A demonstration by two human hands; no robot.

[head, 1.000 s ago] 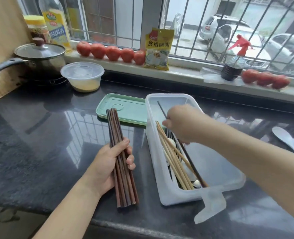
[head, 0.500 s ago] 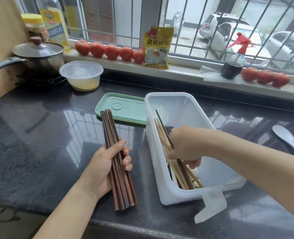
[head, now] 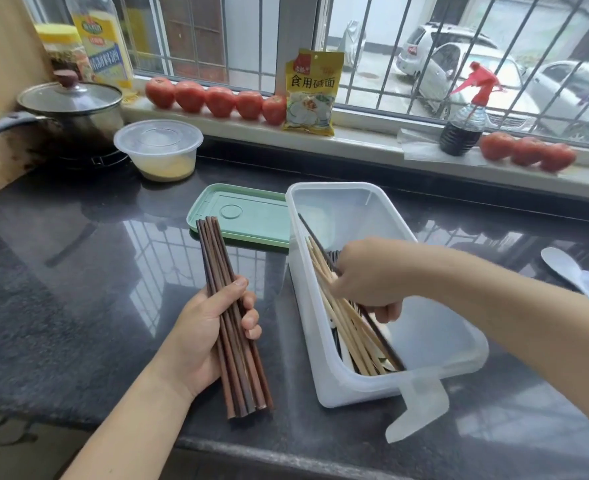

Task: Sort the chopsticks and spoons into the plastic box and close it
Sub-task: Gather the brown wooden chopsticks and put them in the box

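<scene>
While the left hand [head: 199,337] grips a bundle of dark wooden chopsticks [head: 232,317], the right hand [head: 369,275] pinches one dark chopstick [head: 315,242] inside the plastic box [head: 435,344].

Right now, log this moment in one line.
left hand: grips dark chopsticks | right hand: in plastic box, holds black chopstick

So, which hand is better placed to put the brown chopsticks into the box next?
Probably the left hand: it already grips the brown chopsticks right beside the plastic box, while the right hand is busy inside it.
</scene>
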